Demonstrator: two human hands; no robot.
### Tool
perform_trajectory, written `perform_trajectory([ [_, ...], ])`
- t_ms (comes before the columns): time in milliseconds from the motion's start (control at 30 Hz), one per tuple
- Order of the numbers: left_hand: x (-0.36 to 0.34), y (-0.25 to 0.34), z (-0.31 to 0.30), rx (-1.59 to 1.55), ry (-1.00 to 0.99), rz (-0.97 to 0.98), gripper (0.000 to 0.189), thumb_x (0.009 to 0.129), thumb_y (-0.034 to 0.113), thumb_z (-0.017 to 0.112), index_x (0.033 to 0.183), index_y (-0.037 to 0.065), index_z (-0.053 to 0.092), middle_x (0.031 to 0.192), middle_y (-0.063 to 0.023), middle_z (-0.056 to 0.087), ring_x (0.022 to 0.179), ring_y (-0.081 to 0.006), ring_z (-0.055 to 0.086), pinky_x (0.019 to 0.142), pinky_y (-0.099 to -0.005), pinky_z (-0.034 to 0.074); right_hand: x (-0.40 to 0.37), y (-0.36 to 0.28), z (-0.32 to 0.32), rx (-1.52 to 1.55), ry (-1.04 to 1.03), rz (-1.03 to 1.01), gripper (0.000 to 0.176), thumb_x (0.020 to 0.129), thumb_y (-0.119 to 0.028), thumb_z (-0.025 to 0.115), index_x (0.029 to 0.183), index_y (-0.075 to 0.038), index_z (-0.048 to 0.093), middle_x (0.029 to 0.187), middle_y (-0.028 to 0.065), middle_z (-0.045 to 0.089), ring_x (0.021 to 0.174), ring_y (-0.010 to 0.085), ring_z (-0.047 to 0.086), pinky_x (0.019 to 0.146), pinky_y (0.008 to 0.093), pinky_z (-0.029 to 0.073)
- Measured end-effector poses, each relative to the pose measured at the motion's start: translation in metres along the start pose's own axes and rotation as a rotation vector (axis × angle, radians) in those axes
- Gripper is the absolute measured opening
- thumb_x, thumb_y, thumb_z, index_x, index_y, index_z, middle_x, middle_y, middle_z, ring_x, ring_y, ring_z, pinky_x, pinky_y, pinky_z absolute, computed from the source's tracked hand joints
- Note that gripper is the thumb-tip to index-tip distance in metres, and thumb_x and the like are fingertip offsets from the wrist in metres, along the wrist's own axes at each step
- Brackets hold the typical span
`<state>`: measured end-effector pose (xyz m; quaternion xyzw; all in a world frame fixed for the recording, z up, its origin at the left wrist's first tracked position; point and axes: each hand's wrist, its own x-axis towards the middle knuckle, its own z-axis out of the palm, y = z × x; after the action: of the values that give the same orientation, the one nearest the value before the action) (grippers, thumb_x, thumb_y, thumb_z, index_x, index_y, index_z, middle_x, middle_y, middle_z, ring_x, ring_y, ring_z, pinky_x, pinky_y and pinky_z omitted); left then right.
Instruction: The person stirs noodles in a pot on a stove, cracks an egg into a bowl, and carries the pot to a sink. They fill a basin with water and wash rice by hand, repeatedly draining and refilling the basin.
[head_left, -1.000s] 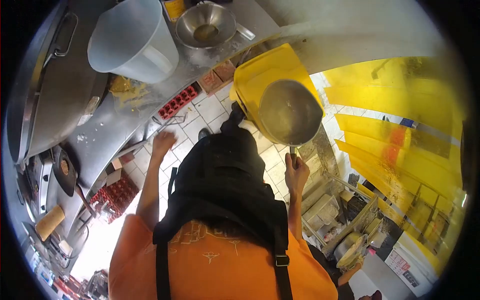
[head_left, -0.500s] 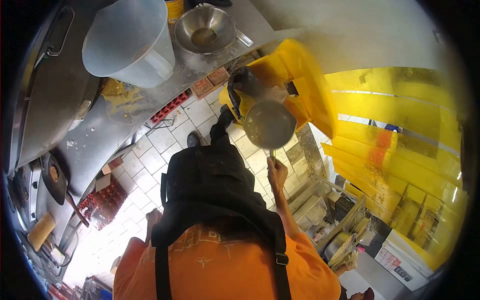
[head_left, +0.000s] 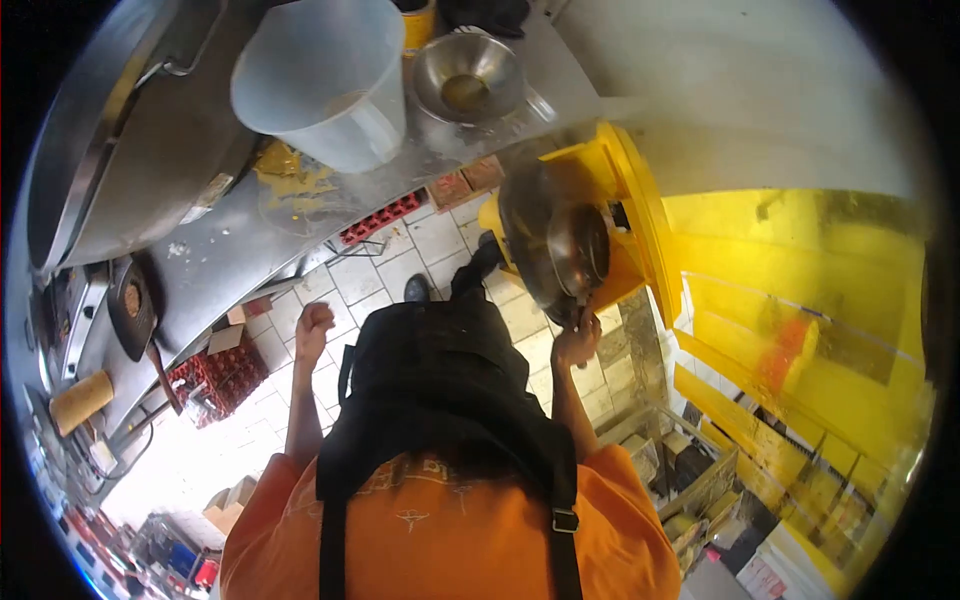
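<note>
My right hand (head_left: pixel 577 340) grips the handle of a round metal pan (head_left: pixel 578 248). The pan is tipped on its side over the black-lined opening of a yellow bin (head_left: pixel 645 215). To the left of my apron, my left hand (head_left: pixel 314 322) is raised over the tiled floor with its fingers curled in; nothing shows in it. The yellow lid or flap of the bin stands up behind the pan. What lies inside the bin is hard to make out.
A steel counter (head_left: pixel 215 260) runs along the left. On it stand a large translucent jug (head_left: pixel 320 85), a metal bowl with a handle (head_left: pixel 468 80) and a dark pan (head_left: pixel 132 305). A red crate (head_left: pixel 218 380) is below. Yellow strips (head_left: pixel 790 250) hang at the right.
The pan has turned from flat to tipped sideways over the bin. My left hand has come up into view at the left. The whole view has shifted a little.
</note>
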<state>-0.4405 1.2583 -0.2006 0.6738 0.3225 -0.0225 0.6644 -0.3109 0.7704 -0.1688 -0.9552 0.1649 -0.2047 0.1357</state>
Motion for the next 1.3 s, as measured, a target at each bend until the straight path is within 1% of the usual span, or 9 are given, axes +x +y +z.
perform_trajectory([
  [133,0.023,0.096,0.037,0.326,0.233,0.339,0.035,0.079,0.007,0.069,0.110,0.000,0.056,0.093,-0.0126,0.064,0.085,-0.0185,0.063,0.075,-0.0311,0.051,-0.001,0.002,-0.017,0.333,-0.156,-0.016,0.038,0.079,-0.007,0.071,0.116,-0.011,0.065,0.084,0.0136,0.066,0.072,0.0278,0.061,0.067,0.0362,0.049],
  [367,0.097,0.190,0.038,0.420,0.617,0.574,0.037,0.077,0.014,0.072,0.107,-0.001,0.057,0.093,-0.0177,0.066,0.081,-0.0249,0.066,0.071,-0.0339,0.052,0.013,-0.042,-0.089,0.511,-0.750,0.201,0.030,0.087,-0.021,0.061,0.101,0.005,0.066,0.064,0.0052,0.059,0.057,0.0083,0.049,0.052,0.0264,0.040],
  [467,0.093,0.222,0.044,0.370,0.590,0.472,0.035,0.074,0.011,0.072,0.104,0.000,0.057,0.092,-0.0166,0.066,0.077,-0.0245,0.066,0.071,-0.0345,0.052,0.024,-0.068,-0.109,0.469,-0.832,0.119,0.029,0.087,-0.020,0.061,0.103,0.004,0.066,0.064,0.0066,0.060,0.057,0.0093,0.051,0.053,0.0275,0.041],
  [567,0.061,0.234,0.055,0.160,0.633,0.660,0.037,0.070,0.007,0.071,0.103,-0.001,0.056,0.089,-0.0145,0.066,0.074,-0.0233,0.065,0.068,-0.0327,0.052,0.031,-0.066,-0.113,0.457,-0.776,0.045,0.028,0.086,-0.020,0.062,0.105,0.000,0.067,0.064,0.0089,0.061,0.057,0.0106,0.052,0.054,0.0287,0.042],
  [700,0.020,0.282,0.131,0.245,-0.010,0.748,0.034,0.072,0.006,0.069,0.103,0.000,0.056,0.087,-0.0156,0.066,0.076,-0.0277,0.066,0.068,-0.0359,0.052,0.032,-0.079,-0.128,0.421,-0.749,0.071,0.024,0.086,-0.019,0.061,0.098,0.000,0.066,0.065,0.0113,0.062,0.058,0.0122,0.054,0.056,0.0314,0.044],
  [767,0.040,0.282,0.191,0.231,-0.139,0.753,0.031,0.074,0.007,0.068,0.102,0.001,0.055,0.083,-0.0181,0.064,0.074,-0.0328,0.065,0.067,-0.0390,0.052,0.034,-0.090,-0.133,0.424,-0.710,0.052,0.023,0.086,-0.019,0.061,0.091,0.003,0.063,0.065,0.0127,0.062,0.058,0.0141,0.055,0.057,0.0320,0.044],
  [933,0.155,0.293,0.311,0.391,0.219,0.861,0.020,0.081,0.013,0.058,0.095,0.001,0.052,0.078,-0.0217,0.062,0.073,-0.0411,0.061,0.066,-0.0476,0.050,0.027,-0.063,-0.122,0.438,-0.630,0.097,0.022,0.086,-0.024,0.062,0.090,-0.002,0.067,0.061,0.0055,0.062,0.047,0.0093,0.052,0.046,0.0287,0.041],
  [1100,0.225,0.308,0.320,0.513,0.233,0.708,0.020,0.080,0.012,0.057,0.095,0.001,0.052,0.079,-0.0222,0.063,0.076,-0.0428,0.060,0.070,-0.0496,0.048,0.043,-0.065,-0.152,0.418,-0.748,0.339,0.032,0.082,-0.028,0.064,0.097,0.000,0.068,0.066,0.0165,0.066,0.059,0.0219,0.065,0.059,0.0347,0.049],
  [1300,0.217,0.312,0.316,0.604,0.245,0.867,0.029,0.078,0.010,0.060,0.104,0.001,0.052,0.093,-0.0225,0.062,0.087,-0.0440,0.059,0.082,-0.0507,0.046,0.101,-0.057,-0.133,0.382,-0.955,-0.102,0.023,0.081,-0.025,0.065,0.086,-0.003,0.067,0.068,0.0186,0.063,0.061,0.0269,0.065,0.056,0.0388,0.046],
])
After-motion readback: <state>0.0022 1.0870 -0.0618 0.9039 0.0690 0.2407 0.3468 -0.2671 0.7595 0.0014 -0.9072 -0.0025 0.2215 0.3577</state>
